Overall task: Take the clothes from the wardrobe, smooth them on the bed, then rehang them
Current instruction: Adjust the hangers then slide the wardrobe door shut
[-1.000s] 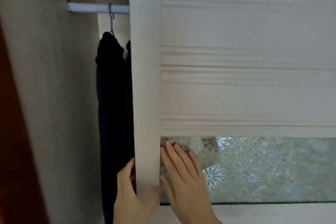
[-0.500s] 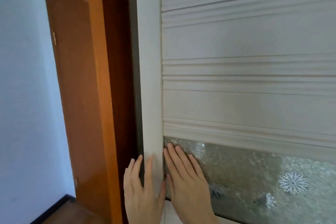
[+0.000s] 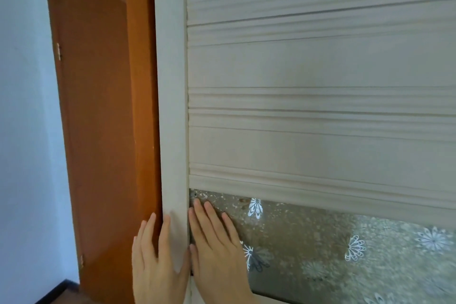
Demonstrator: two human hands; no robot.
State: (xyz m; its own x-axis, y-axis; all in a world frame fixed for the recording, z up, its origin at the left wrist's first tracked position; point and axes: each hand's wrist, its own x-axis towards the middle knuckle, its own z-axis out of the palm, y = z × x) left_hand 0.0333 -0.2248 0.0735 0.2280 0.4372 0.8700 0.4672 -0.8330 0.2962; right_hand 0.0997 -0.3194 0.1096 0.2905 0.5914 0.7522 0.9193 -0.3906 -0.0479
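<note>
Pale wardrobe door (image 3: pixel 308 69) fills right side, lies under both palms. Orange room door (image 3: pixel 98 118) stands behind at left. Right hand (image 3: pixel 217 252) flat on flowered glass panel (image 3: pixel 345 234), left hand (image 3: pixel 158 266) flat on wardrobe door's left edge; all fingers straight, gripping nothing.

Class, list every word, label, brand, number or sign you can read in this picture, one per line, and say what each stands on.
None: no word, number, label or brand is legible anywhere in this view.
The pale wardrobe door carries only moulded grooves.
The frosted glass panel carries white flower patterns, not letters.
The brown door is plain, with no sign on it.
</note>
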